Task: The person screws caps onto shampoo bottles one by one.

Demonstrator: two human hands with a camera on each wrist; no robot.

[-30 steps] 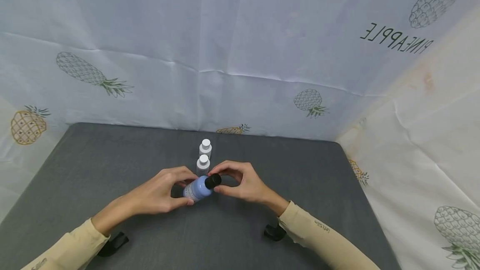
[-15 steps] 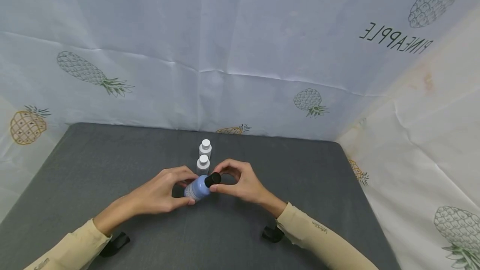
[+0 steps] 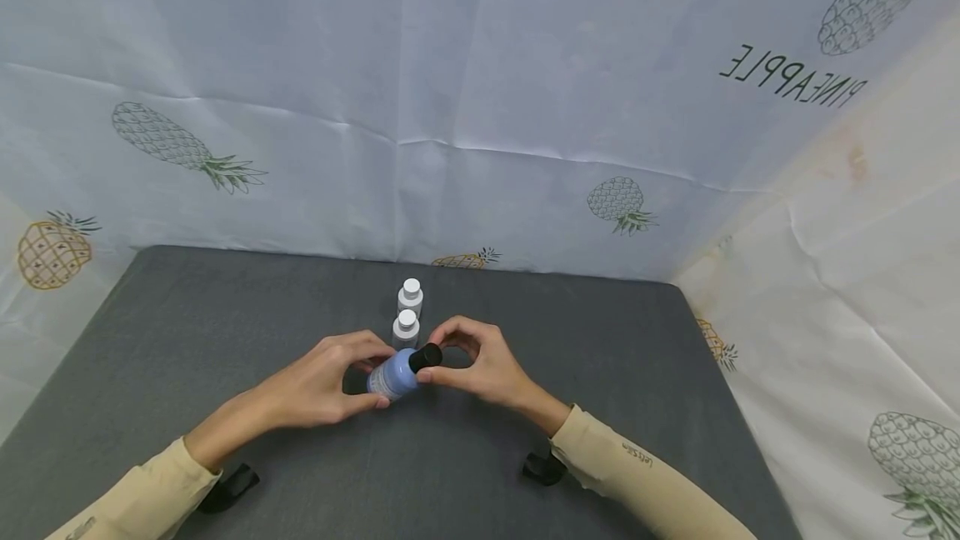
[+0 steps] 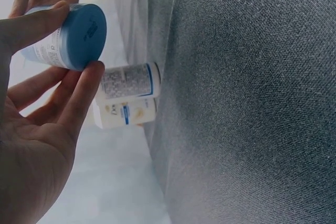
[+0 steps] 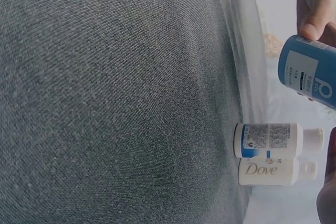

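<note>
A blue bottle (image 3: 393,375) with a black cap (image 3: 425,357) is held tilted above the table, its cap end toward the right. My left hand (image 3: 326,382) grips the bottle's body between thumb and fingers. The thumb and index finger of my right hand (image 3: 483,365) pinch the cap. In the left wrist view the blue base (image 4: 88,38) faces the camera, raised off the cloth. The right wrist view shows the bottle's printed label (image 5: 300,72); its cap lies outside that frame. Just behind the bottle stands a white bottle (image 3: 406,332) with a white cap.
A second white bottle (image 3: 410,298) stands behind the first, with "Dove" lettering (image 5: 261,170) in the right wrist view. Dark grey cloth covers the table (image 3: 600,340). A pineapple-print curtain (image 3: 510,107) hangs along the back edge. Black straps (image 3: 543,468) show below the sleeves.
My right thumb and index finger have shifted slightly around the cap. The blue bottle's cap end has risen a little, and the left hand has stayed nearly still.
</note>
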